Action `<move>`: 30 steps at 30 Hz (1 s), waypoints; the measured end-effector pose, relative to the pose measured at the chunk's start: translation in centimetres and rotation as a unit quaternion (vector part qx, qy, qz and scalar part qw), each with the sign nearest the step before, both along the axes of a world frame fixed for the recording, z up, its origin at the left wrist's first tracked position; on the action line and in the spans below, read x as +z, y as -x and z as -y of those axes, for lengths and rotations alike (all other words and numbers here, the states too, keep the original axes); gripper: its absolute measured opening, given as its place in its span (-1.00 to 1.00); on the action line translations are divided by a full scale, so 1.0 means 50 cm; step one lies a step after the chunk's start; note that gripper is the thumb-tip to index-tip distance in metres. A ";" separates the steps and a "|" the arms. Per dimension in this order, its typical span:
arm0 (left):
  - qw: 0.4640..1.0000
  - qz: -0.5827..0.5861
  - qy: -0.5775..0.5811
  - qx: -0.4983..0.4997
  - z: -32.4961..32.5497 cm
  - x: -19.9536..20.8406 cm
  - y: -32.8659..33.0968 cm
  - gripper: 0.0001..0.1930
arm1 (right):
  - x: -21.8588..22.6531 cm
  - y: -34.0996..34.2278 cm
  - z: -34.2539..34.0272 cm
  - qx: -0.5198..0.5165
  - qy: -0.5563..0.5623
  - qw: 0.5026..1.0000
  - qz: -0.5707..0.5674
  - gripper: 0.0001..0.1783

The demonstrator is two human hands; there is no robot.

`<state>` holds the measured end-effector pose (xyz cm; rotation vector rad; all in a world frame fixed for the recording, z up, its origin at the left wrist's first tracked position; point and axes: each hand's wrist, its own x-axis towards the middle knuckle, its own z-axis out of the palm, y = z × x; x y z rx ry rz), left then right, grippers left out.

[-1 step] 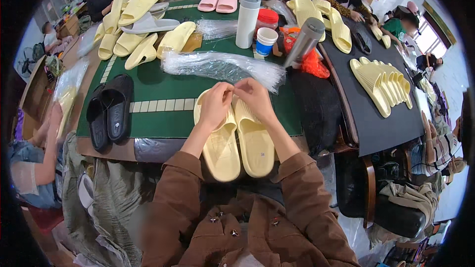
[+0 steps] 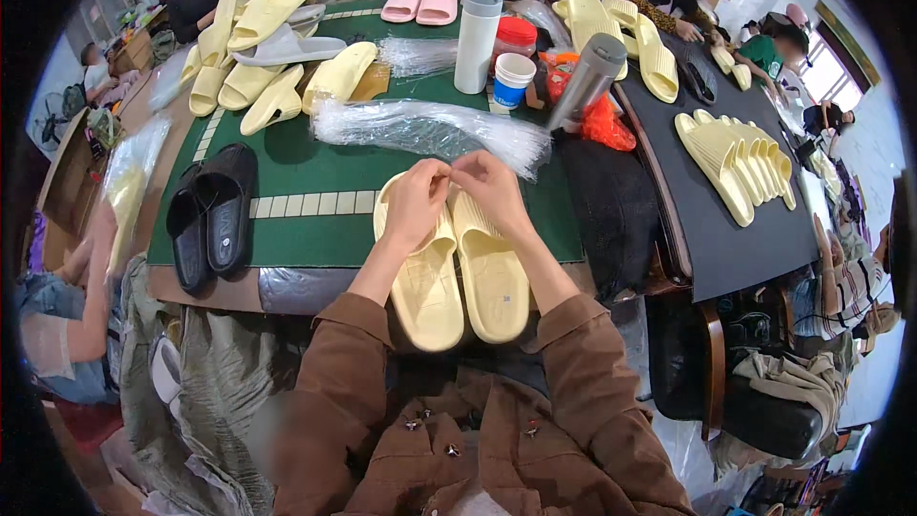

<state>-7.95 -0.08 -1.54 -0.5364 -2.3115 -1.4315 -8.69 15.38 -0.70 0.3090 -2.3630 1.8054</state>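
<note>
A pair of pale yellow slippers lies side by side at the near table edge, the left slipper [image 2: 428, 291] next to the right slipper [image 2: 495, 296], toes pointing away from me. Over their toe ends, my left hand [image 2: 417, 199] and my right hand [image 2: 491, 193] meet with fingertips pinched close together. Whatever sits between the fingers is too small or hidden to make out. Just beyond the hands lies a bundle of thin clear plastic strands [image 2: 420, 132] in a clear wrapper.
Black slippers [image 2: 229, 215] lie at left, with a pile of yellow and grey slippers [image 2: 272, 19] behind. A white bottle [image 2: 477, 43], a paper cup [image 2: 513, 84] and a tilted grey flask [image 2: 587, 81] stand ahead. Yellow slippers [image 2: 712, 167] line the right table; several people sit around.
</note>
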 end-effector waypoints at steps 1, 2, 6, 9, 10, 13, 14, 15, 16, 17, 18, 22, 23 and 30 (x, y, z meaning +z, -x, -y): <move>1.000 0.014 -0.008 -0.009 -0.001 -0.004 0.003 -0.90 | 0.002 -0.001 0.001 -0.010 0.008 1.000 -0.011 -0.83; 1.000 -0.001 0.010 0.008 0.000 -0.009 0.006 -0.90 | 0.004 -0.003 0.003 -0.021 0.015 0.999 -0.021 -0.84; 0.996 -0.039 0.057 0.051 -0.010 -0.006 0.010 -0.92 | -0.003 0.009 -0.021 -0.115 0.052 0.987 -0.095 -0.85; 0.992 -0.060 0.074 0.082 0.008 -0.016 0.016 -0.92 | 0.034 0.002 -0.033 -0.100 0.314 0.944 0.017 -0.89; 0.991 -0.049 0.087 0.091 0.009 -0.011 0.012 -0.91 | 0.040 0.004 -0.050 -0.095 0.400 0.911 0.031 -0.91; 0.993 -0.049 0.072 0.079 0.002 -0.017 0.018 -0.90 | 0.050 0.023 -0.159 0.045 0.678 0.730 0.076 -0.93; 0.994 -0.039 0.071 0.076 0.000 -0.015 0.017 -0.90 | 0.063 0.019 -0.207 0.063 0.727 0.677 0.101 -0.91; 0.995 -0.029 0.069 0.072 -0.005 -0.014 0.016 -0.91 | 0.060 0.019 -0.267 0.139 0.740 0.652 0.084 -0.90; 0.994 -0.030 0.072 0.072 0.002 -0.015 0.016 -0.91 | 0.083 0.012 -0.296 0.123 0.715 0.688 0.036 -0.92; 0.994 -0.031 0.075 0.074 0.009 -0.015 0.015 -0.91 | 0.108 -0.004 -0.330 0.075 0.660 0.748 -0.021 -0.92; 0.993 -0.032 0.078 0.077 0.016 -0.015 0.015 -0.91 | 0.134 -0.023 -0.365 -0.030 0.530 0.843 -0.086 -0.91; 0.993 -0.027 0.087 0.073 0.010 -0.009 0.012 -0.91 | 0.190 -0.072 -0.532 -0.402 0.204 0.881 -0.143 -0.84; 0.996 -0.008 0.062 0.066 -0.002 0.000 0.008 -0.92 | 0.180 -0.078 -0.603 -0.433 0.088 0.881 -0.170 -0.81; 0.995 -0.020 0.079 0.059 -0.003 -0.004 0.013 -0.94 | 0.161 -0.078 -0.793 -0.560 -0.386 0.733 -0.014 -0.61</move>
